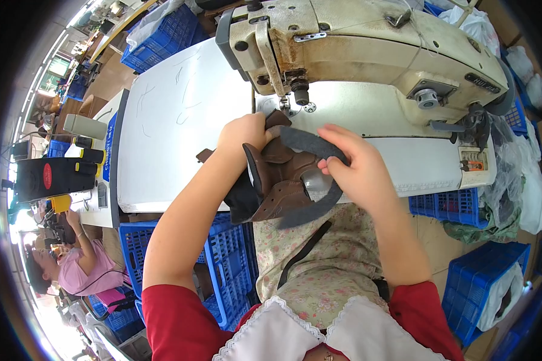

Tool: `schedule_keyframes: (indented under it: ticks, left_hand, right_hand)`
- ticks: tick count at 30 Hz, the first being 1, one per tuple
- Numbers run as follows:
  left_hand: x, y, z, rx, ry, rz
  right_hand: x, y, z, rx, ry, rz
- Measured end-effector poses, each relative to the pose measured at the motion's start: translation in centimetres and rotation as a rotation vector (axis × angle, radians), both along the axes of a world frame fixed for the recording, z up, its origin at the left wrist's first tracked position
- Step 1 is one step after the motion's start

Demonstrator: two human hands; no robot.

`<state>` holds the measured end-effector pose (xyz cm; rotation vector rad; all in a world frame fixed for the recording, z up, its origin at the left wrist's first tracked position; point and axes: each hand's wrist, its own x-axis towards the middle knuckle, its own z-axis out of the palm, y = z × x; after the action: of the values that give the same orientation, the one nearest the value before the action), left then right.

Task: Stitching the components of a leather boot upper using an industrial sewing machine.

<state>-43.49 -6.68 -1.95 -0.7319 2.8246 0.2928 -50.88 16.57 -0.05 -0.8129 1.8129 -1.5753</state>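
A brown leather shoe upper (pixel 286 195) with small punched holes and a dark lining lies at the front edge of the sewing machine table, just below the needle area. My left hand (pixel 244 133) is closed on its far left part, fingers partly hidden by the leather. A dark grey soft strip (pixel 310 143) curves in a loop along the upper's right side. Between thumb and fingers, my right hand (pixel 350 161) pinches this strip. The presser foot (pixel 285 107) of the sewing machine (pixel 355 57) stands just beyond the leather.
Blue plastic crates (pixel 226 271) stand below the table on my left, and another crate (pixel 485 289) sits at the lower right. Clear plastic bags (pixel 500 162) hang by the table's right end. A co-worker in a pink shirt (pixel 90 265) sits at another machine on the left.
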Motion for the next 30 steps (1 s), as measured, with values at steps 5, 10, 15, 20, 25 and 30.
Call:
schedule_keyframes:
  ticks: [5, 10, 15, 20, 25, 30]
  left_hand:
    - [0.3, -0.4, -0.2, -0.032, 0.005, -0.014]
    - [0.0, -1.7, -0.2, 0.130, -0.040, 0.021]
    - [0.6, -3.7, -0.1, 0.764, 0.005, 0.213]
    - [0.5, -4.6, -0.1, 0.933, -0.047, 0.209]
    - [0.4, -3.9, 0.4, 0.770, -0.017, 0.214]
    - [0.6, -2.9, 1.4, 0.693, 0.028, 0.196]
  right_hand:
    - [-2.1, -2.6, 0.3, 0.287, 0.606, 0.386]
    - [0.2, -5.3, 0.7, 0.560, 0.651, 0.372]
    - [2.0, -3.3, -0.3, 0.391, 0.540, 0.116]
    - [2.1, -3.0, -0.6, 0.411, 0.457, 0.113]
    - [2.0, -2.9, -3.2, 0.219, 0.592, -0.053]
    - [0.4, -2.9, -1.8, 0.317, -0.320, 0.184]
